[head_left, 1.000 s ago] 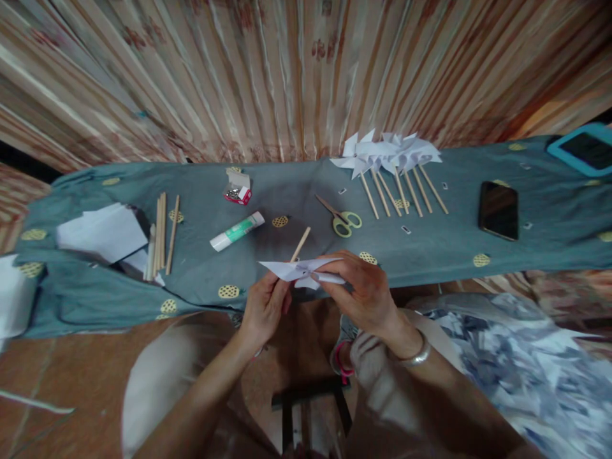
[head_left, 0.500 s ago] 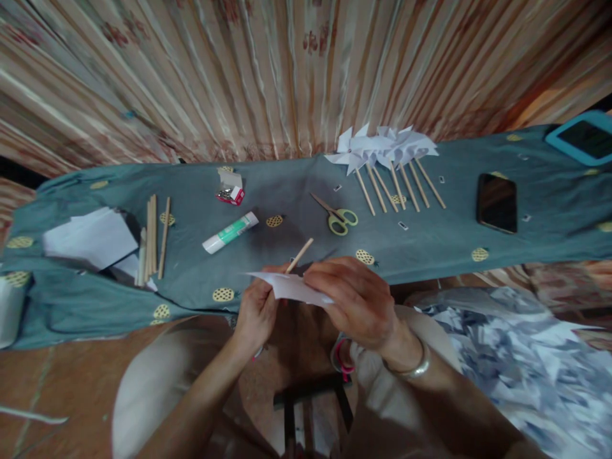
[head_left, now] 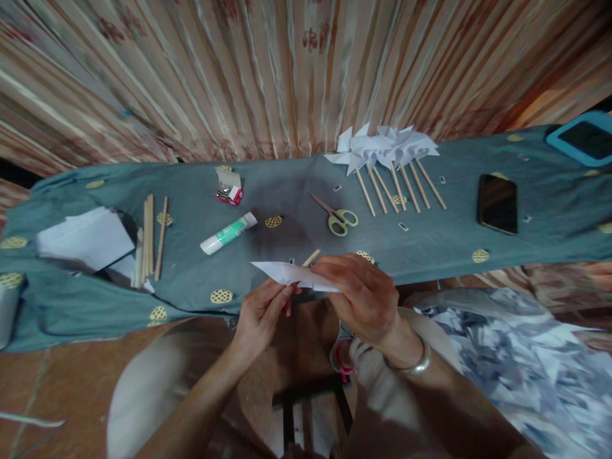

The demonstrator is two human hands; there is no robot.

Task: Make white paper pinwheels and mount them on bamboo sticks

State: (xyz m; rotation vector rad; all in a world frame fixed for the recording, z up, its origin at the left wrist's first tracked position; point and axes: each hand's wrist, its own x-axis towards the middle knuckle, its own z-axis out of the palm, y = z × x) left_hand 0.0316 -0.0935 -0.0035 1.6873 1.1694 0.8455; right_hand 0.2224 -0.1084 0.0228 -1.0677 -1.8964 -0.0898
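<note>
My right hand (head_left: 363,296) is closed on the right side of a white paper pinwheel (head_left: 280,271), held just off the near edge of the table. Behind the paper, the tip of a wooden stick (head_left: 312,257) pokes out. My left hand (head_left: 261,315) is closed below the paper, its thumb and fingers pinched where the stick's lower end runs; the grip itself is partly hidden. Scissors (head_left: 337,218) with green handles lie beyond my hands. A glue stick (head_left: 229,233) and a small open box of metal pins (head_left: 229,191) are to their left.
Several finished pinwheels on sticks (head_left: 387,153) lie at the table's back. Wooden sticks (head_left: 149,236) and white paper sheets (head_left: 88,239) are at left. A phone (head_left: 498,204) and a blue-framed device (head_left: 583,139) lie right. A bag of paper pieces (head_left: 530,363) stands below right.
The pinwheel has tilted and risen slightly, so less of the stick shows behind it. My left hand has shifted a little, its fingers now under the paper. My right hand keeps its hold.
</note>
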